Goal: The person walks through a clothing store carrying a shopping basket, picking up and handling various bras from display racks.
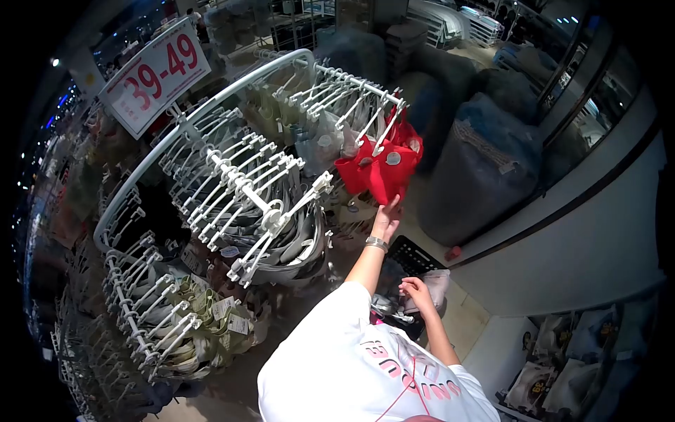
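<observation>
I'd expect the red garment (380, 176) at the rail (364, 86) end light, soft, best pinched low; left grip (385, 221) touches there, closure unclear; right grip (417, 289) half-open, seemingly empty

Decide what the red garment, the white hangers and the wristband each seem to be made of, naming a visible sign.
Red garment: soft, mostly matte cloth, fibre unclear; it hangs in folds.
White hangers: probably smooth, hard plastic; slim, straight and rigid-looking, with chunky ends.
Wristband: possibly polished metal; it gleams silvery, though too small to be sure.
</observation>
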Demonstrator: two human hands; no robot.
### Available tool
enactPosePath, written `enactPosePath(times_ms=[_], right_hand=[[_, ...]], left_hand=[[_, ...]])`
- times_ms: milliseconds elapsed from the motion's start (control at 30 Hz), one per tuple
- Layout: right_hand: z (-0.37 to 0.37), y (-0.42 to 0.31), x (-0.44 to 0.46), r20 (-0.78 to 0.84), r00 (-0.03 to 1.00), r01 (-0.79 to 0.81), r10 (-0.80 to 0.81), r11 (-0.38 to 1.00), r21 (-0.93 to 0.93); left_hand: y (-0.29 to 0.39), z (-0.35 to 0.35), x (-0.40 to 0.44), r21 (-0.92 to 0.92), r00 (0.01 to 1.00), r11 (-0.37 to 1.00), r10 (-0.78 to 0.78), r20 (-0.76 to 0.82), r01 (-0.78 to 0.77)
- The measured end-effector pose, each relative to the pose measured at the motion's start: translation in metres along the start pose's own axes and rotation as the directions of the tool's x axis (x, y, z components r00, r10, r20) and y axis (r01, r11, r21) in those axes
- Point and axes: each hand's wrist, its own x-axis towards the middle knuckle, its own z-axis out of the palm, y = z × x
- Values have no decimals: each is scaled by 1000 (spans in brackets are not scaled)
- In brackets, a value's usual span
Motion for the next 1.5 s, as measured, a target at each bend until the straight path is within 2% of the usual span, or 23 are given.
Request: enactPosePath(times_ms=[100,167,233,267,367,467,500,533,600,633,667,700,800,833,900,1033,1133,1167,1267,1367,1500], right_hand=[[3,-33,10,-1,1000,-22,22,997,70],[4,-56,20,-30,999,-7,11,993,117],[1,-79,31,10,999,30,-36,939,343],[-2,-84,43,54,994,53,-90,872,487],[3,-105,79,130,991,-117,18,568,814],[17,-119,112,264,963,-212,-50,463,861],[19,-109,141,428,859,-319,-281,359,877],[20,-86,182,523,684,-442,-509,281,852],[32,-95,191,438,682,-390,-585,215,895],[44,-134,164,280,854,-195,-439,230,954],[51,-158,149,79,956,3,-283,278,961],[48,-154,166,70,953,6,-295,248,969],[50,-173,164,-31,934,117,-355,222,968],[49,-174,167,6,925,67,-380,179,982],[52,-175,176,29,918,51,-397,189,981],[52,-171,185,19,924,37,-381,140,989],[51,-178,177,-60,956,108,-288,154,982],[50,-180,176,-91,958,140,-272,167,976],[48,-179,178,-169,958,216,-233,195,957],[50,-193,165,-239,943,288,-230,210,934],[45,-189,169,-198,951,247,-236,205,947]], left_hand=[[9,36,-9,39,993,999,32,-112,-28],[17,47,-20,-77,996,997,-9,-85,2],[24,52,-30,-181,998,983,-36,-43,27],[27,48,-37,-194,995,979,-76,-66,62],[33,38,-49,-384,990,918,-129,-60,96],[53,55,-74,-366,974,918,-202,-102,152],[59,60,-79,-368,972,914,-218,-87,172],[64,63,-83,-372,970,909,-232,-72,190],[69,62,-84,-393,968,898,-242,-69,197],[70,54,-80,-409,968,893,-239,-81,186],[72,50,-77,-425,968,888,-234,-93,174],[75,52,-75,-440,964,881,-244,-105,175],[77,10,-56,-470,978,859,-202,54,203],[81,27,-60,-443,982,879,-188,20,177],[82,59,-65,-391,986,911,-164,-44,134],[64,74,-59,-446,986,880,-149,72,165],[63,78,-41,-185,994,977,92,-66,-103],[66,77,-38,-232,993,971,25,-117,-52],[62,82,-29,-135,993,989,36,-116,-52],[61,71,-18,-215,988,976,-55,-147,22],[61,65,-7,-272,974,958,-141,-176,89]])
